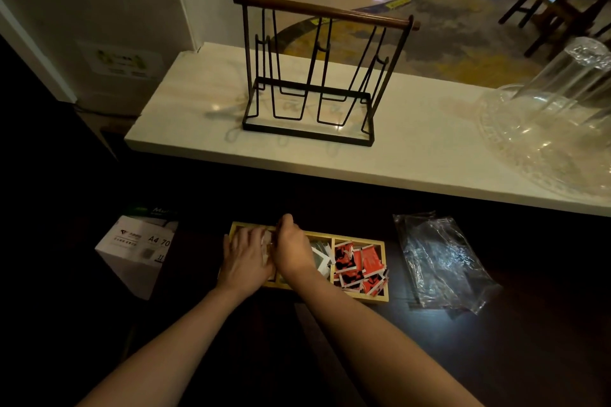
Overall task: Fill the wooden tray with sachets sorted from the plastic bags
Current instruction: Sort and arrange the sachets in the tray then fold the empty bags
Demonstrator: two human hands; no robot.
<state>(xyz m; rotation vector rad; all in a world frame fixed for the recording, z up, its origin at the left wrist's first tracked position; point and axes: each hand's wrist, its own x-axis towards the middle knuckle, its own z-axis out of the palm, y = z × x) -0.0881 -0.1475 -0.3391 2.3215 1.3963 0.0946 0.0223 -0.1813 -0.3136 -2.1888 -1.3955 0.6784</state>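
Observation:
A wooden tray (360, 297) with three compartments lies on a dark lower counter. Its right compartment holds several red, black and white sachets (358, 266). The middle compartment shows pale sachets (322, 256). My left hand (246, 256) lies flat, fingers spread, over the left compartment. My right hand (292, 246) is beside it, fingers bent down into the left and middle area, pressing on pale sachets there. What lies under both hands is mostly hidden. A crumpled clear plastic bag (439, 263) lies to the right of the tray.
A white box of A4 paper (137, 249) stands left of the tray. Behind, a raised white counter (198, 116) carries a black wire rack with a wooden handle (314, 76) and clear glassware (549, 116) at the right.

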